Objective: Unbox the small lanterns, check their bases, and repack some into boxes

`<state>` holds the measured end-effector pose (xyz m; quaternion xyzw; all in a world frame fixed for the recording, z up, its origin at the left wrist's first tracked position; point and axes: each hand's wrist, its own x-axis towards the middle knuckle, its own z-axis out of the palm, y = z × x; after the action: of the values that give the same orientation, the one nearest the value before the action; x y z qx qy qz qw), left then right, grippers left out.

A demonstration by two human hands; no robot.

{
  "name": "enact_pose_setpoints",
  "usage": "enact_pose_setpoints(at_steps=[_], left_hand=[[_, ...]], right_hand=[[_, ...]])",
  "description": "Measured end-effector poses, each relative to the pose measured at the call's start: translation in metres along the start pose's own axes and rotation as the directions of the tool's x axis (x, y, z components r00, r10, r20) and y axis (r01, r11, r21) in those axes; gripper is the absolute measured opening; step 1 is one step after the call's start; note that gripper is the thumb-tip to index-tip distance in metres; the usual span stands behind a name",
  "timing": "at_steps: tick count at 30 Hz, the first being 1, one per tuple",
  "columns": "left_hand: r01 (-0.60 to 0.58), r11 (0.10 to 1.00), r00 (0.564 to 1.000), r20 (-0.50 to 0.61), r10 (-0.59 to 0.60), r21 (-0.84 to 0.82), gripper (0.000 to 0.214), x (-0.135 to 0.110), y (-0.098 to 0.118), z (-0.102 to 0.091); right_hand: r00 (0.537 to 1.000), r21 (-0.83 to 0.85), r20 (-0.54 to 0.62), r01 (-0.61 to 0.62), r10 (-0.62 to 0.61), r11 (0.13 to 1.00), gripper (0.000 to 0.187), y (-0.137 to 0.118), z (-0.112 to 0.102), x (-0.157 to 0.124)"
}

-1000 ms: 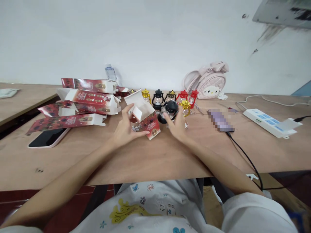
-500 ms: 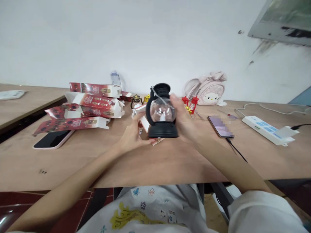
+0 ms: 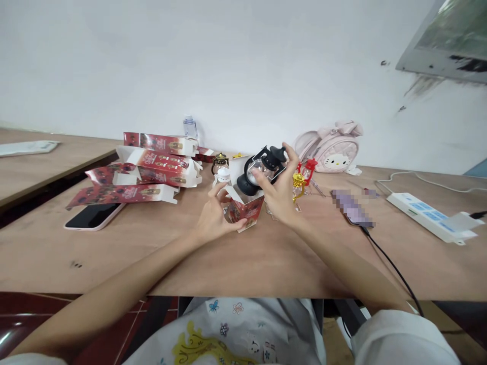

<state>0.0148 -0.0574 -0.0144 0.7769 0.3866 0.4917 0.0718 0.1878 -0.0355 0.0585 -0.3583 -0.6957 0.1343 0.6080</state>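
At the table's middle, the right hand (image 3: pixel 279 195) grips a tilted black lantern (image 3: pixel 262 170), base down in the open red box (image 3: pixel 245 205). The left hand (image 3: pixel 215 218) clasps that box's side, fingers curled.

Boxes (image 3: pixel 152 167) lie stacked at the worktop's (image 3: pixel 243 263) rear left, a phone (image 3: pixel 93 216) before them, a bottle (image 3: pixel 189 126) behind. Mid-worktop a lantern (image 3: pixel 262 172) tilts at a carton's (image 3: pixel 247 210) mouth; bag (image 3: pixel 335 149) rear, power strip (image 3: pixel 422 213) right.
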Motion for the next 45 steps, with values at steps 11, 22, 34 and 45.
enact_pose_setpoints(at_steps=[11, 22, 34, 45], left_hand=[[-0.025, 0.999, 0.998, 0.05, 0.027, -0.044, 0.104, 0.002, -0.003, -0.002], [0.041, 0.993, 0.995, 0.099, -0.029, -0.111, 0.108, 0.005, -0.002, -0.005], [0.011, 0.999, 0.989, 0.151, -0.004, -0.045, 0.11, 0.006, -0.001, -0.007], [-0.113, 0.991, 0.971, 0.221, 0.095, 0.072, 0.085, 0.006, 0.002, -0.009]], right_hand=[[0.956, -0.173, 0.287, 0.117, -0.064, 0.978, 0.076, -0.001, -0.016, 0.012], [0.886, -0.107, 0.458, 0.131, -0.068, 0.986, 0.062, -0.001, -0.015, 0.012], [0.799, -0.226, 0.601, 0.138, 0.027, 0.964, 0.023, 0.0, -0.022, 0.02], [0.727, -0.22, 0.687, 0.221, -0.01, 0.95, 0.017, -0.006, -0.029, 0.023]])
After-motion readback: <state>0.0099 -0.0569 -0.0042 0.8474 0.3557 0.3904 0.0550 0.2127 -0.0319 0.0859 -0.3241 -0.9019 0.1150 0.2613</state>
